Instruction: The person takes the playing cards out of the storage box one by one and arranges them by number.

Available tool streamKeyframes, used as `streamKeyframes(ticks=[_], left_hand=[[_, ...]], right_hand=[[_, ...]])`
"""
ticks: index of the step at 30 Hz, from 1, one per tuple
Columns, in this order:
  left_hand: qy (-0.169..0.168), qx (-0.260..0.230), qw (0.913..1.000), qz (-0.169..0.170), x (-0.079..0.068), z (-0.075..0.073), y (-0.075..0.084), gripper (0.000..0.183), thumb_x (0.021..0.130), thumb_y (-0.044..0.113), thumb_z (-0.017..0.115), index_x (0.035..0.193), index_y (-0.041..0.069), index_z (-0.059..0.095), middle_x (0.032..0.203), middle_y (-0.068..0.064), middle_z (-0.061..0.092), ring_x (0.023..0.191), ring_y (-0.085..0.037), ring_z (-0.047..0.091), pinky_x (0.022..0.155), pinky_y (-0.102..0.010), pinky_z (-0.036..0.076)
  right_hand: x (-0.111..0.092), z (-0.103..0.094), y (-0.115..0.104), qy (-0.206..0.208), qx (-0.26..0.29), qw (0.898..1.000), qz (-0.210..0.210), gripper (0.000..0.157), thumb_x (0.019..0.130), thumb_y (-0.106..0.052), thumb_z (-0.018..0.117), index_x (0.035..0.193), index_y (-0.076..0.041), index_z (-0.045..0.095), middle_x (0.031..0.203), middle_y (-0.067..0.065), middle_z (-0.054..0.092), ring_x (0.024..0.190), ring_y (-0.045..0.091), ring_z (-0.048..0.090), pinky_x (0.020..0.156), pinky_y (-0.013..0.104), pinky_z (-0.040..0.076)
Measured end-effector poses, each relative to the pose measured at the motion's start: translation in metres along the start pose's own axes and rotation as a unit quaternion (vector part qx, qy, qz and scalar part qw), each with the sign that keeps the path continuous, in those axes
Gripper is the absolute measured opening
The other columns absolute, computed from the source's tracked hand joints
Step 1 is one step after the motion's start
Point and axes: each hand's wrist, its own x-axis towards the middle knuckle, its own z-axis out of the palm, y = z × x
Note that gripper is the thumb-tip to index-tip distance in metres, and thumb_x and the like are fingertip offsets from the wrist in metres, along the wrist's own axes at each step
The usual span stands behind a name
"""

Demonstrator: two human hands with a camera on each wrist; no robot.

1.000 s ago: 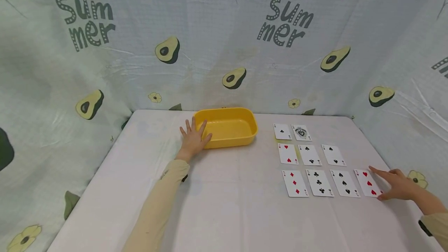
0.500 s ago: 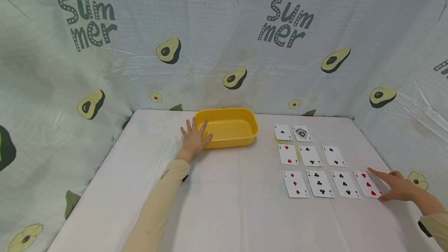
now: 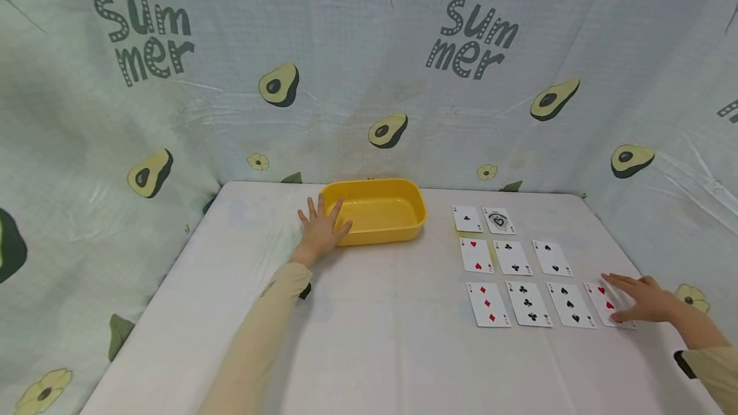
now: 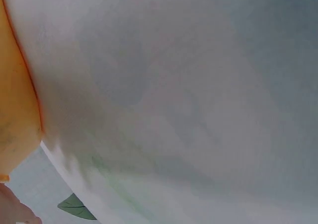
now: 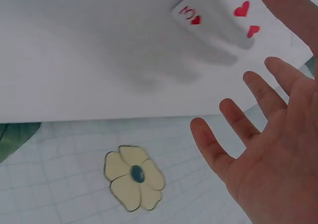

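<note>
My left hand rests with spread fingers at the left rim of a yellow plastic tray. In the left wrist view the tray's wall shows at the left edge, with a bit of a finger below it. Over the three of hearts playing card is my right hand, fingers extended and thumb across the card's lower part. The right wrist view has that card flat on the table under the hand's shadow, with the right hand spread; whether the thumb touches it I cannot tell.
Left of the three of hearts lie threes of spades, clubs and diamonds. Behind are twos of hearts, clubs and spades, then the ace of clubs and an ornate ace. Patterned cloth hangs behind.
My right hand has shifted left from the edge of the three of hearts to over it. My left hand keeps its place at the tray.
</note>
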Motion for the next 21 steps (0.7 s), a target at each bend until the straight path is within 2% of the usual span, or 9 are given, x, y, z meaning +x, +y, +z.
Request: streamKeyframes(ticks=[4,12,18,21], left_hand=[[0.012,-0.026,0.9996,0.005,-0.002,0.000,-0.004,0.068,0.090,0.050,0.038,0.144,0.018,0.014,0.147,-0.026,-0.007,0.132,-0.049,-0.013,0.098,-0.069,-0.005],[0.062,-0.105,0.9920,0.030,-0.013,-0.006,-0.004,0.061,0.092,0.038,0.040,0.143,0.014,0.017,0.147,-0.025,-0.009,0.132,-0.047,-0.015,0.096,-0.070,-0.006],[0.053,-0.093,0.9928,0.054,-0.032,-0.015,0.006,0.059,0.093,0.040,0.037,0.143,0.014,0.019,0.149,-0.023,-0.002,0.133,-0.046,-0.012,0.097,-0.070,-0.004],[0.044,-0.081,0.9934,0.068,-0.044,-0.020,0.013,0.058,0.094,0.041,0.036,0.143,0.015,0.019,0.149,-0.022,0.001,0.134,-0.045,-0.010,0.098,-0.069,-0.002]], right_hand=[[0.010,-0.002,-0.025,0.054,-0.009,0.998,-0.022,0.074,0.073,-0.039,0.066,0.126,0.004,0.039,0.124,0.030,0.041,0.101,0.047,0.036,0.075,0.062,0.038],[0.028,-0.006,-0.086,0.124,-0.001,0.991,-0.045,0.067,0.079,-0.037,0.062,0.127,0.004,0.040,0.127,0.028,0.040,0.105,0.044,0.035,0.075,0.064,0.037],[0.039,-0.011,-0.126,0.185,0.012,0.980,-0.071,0.064,0.080,-0.033,0.061,0.128,0.004,0.041,0.129,0.026,0.041,0.108,0.043,0.036,0.077,0.063,0.037],[0.045,-0.011,-0.141,0.198,0.026,0.976,-0.082,0.063,0.083,-0.032,0.059,0.130,0.003,0.038,0.132,0.025,0.038,0.111,0.042,0.036,0.081,0.061,0.037]])
